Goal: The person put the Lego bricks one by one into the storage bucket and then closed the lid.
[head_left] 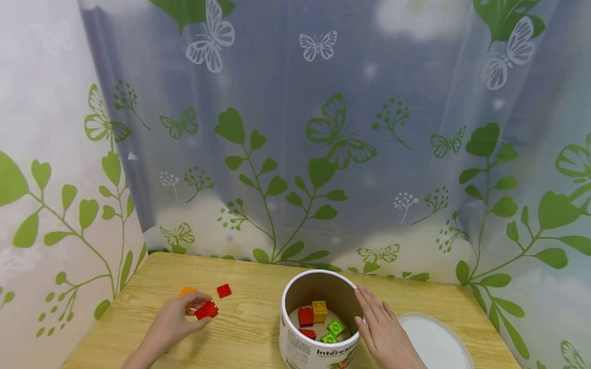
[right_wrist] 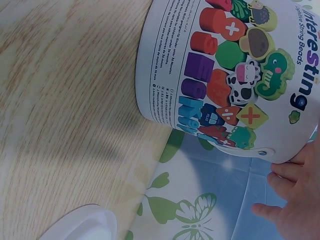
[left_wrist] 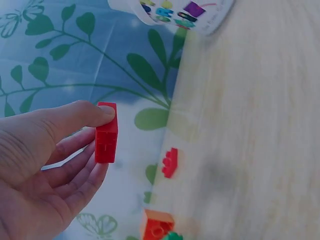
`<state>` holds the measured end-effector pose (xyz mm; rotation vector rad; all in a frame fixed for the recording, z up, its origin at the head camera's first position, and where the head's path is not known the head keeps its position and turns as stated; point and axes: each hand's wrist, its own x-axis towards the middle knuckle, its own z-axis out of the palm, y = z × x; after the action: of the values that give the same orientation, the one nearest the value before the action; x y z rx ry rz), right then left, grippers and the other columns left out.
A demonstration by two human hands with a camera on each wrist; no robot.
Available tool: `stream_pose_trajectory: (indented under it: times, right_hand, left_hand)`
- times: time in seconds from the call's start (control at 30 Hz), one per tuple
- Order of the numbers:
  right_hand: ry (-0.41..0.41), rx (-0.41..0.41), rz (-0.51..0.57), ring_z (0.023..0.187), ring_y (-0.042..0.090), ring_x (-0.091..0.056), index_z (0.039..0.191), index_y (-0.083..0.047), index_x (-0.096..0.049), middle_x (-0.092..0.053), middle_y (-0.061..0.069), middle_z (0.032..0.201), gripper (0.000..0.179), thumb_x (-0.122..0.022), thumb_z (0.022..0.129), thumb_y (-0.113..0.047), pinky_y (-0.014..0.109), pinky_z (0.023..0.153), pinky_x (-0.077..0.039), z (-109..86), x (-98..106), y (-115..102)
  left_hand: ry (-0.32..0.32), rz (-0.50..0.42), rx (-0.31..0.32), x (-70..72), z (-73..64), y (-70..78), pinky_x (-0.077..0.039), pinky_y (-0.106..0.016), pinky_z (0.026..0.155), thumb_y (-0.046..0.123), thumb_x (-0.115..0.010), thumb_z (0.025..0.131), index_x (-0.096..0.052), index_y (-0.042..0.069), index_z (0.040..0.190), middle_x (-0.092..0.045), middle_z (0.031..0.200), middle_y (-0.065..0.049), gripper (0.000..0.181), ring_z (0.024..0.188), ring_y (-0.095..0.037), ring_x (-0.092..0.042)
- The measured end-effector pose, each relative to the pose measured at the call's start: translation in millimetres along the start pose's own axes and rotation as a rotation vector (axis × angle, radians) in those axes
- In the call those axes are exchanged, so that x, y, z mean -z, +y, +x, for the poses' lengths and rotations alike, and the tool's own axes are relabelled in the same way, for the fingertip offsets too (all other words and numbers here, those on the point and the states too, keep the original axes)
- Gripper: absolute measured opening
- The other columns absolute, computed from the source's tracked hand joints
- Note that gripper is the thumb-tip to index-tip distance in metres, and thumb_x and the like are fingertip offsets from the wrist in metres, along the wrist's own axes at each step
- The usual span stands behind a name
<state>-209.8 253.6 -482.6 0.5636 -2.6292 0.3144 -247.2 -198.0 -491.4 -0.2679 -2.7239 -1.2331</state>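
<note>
Pinching a small red plastic studded brick (head_left: 207, 310): left hand (head_left: 173, 317), thumb pressing one face, fingers backing the other. Brick is hanging above the wood-grain tabletop (head_left: 249, 347), left of the white printed cylindrical tub (head_left: 291, 344). Right hand (head_left: 387, 345) is resting against the tub's right rim, fingers extended, apparently grasping nothing. A round white lid (head_left: 437, 350) is lying right of the tub; a loose red plastic brick (head_left: 224, 290) and a partly hidden orange block (head_left: 187, 292) are sitting to its left.

Possible trouble: brick may be risking a slip, since the pinch is bearing on small, smooth faces. A low carry would be risking a clip on the tub's rim; uneven right-hand pressure, a shifting tub.

Brick is looking bright red, boxy, slightly glossy, studs showing along one side.
</note>
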Motion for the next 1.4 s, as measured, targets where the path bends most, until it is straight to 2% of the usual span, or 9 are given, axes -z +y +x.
stream_pose_trajectory:
  times: [0.4, 0.6, 0.73, 0.97, 1.4]
  right_hand:
    - [0.005, 0.001, -0.005, 0.144, 0.029, -0.042, 0.154, -0.003, -0.041, -0.041, 0.012, 0.158, 0.054, -0.053, 0.106, -0.026, 0.056, 0.114, -0.037, -0.9, -0.8, 0.7]
    - [0.003, 0.003, -0.018, 0.144, 0.029, -0.041, 0.154, -0.003, -0.041, -0.041, 0.012, 0.159, 0.053, -0.051, 0.107, -0.027, 0.055, 0.115, -0.036, -1.7, -0.8, 0.9]
    - [0.003, 0.004, -0.016, 0.144, 0.029, -0.042, 0.154, -0.003, -0.041, -0.041, 0.012, 0.159, 0.053, -0.051, 0.107, -0.027, 0.056, 0.115, -0.036, -1.8, -0.8, 1.0]
    - [0.004, 0.001, -0.009, 0.144, 0.029, -0.042, 0.154, -0.004, -0.041, -0.04, 0.011, 0.159, 0.054, -0.051, 0.107, -0.028, 0.056, 0.115, -0.036, -0.9, -1.0, 1.4]
    - [-0.004, -0.002, 0.002, 0.144, 0.028, -0.041, 0.154, -0.004, -0.041, -0.039, 0.011, 0.16, 0.056, -0.057, 0.104, -0.023, 0.057, 0.113, -0.038, 0.3, 0.4, 0.3]
  left_hand:
    - [0.011, -0.005, -0.061, -3.4, 15.5, 26.0, -0.061, -0.034, 0.081, 0.009, -0.087, 0.08, -0.072, 0.007, 0.113, -0.073, 0.102, 0.0, 0.036, 0.093, -0.017, -0.068]
    - [0.023, -0.01, -0.129, -7.0, 22.5, 39.0, -0.061, -0.03, 0.079, 0.008, -0.086, 0.08, -0.073, 0.006, 0.112, -0.073, 0.103, -0.003, 0.035, 0.093, -0.02, -0.069]
    - [0.012, -0.011, -0.143, -10.3, 27.7, 46.4, -0.06, -0.028, 0.08, 0.011, -0.085, 0.081, -0.073, 0.007, 0.115, -0.073, 0.105, -0.001, 0.036, 0.095, -0.019, -0.068]
    - [0.014, -0.03, -0.173, -18.3, 36.1, 60.5, -0.061, -0.037, 0.084, 0.01, -0.086, 0.08, -0.073, 0.009, 0.116, -0.073, 0.108, -0.001, 0.037, 0.097, -0.02, -0.068]
    - [-0.039, -0.033, -0.277, -30.7, 51.2, 89.5, -0.06, -0.026, 0.08, 0.012, -0.085, 0.082, -0.072, 0.007, 0.116, -0.073, 0.107, -0.004, 0.036, 0.096, -0.021, -0.068]
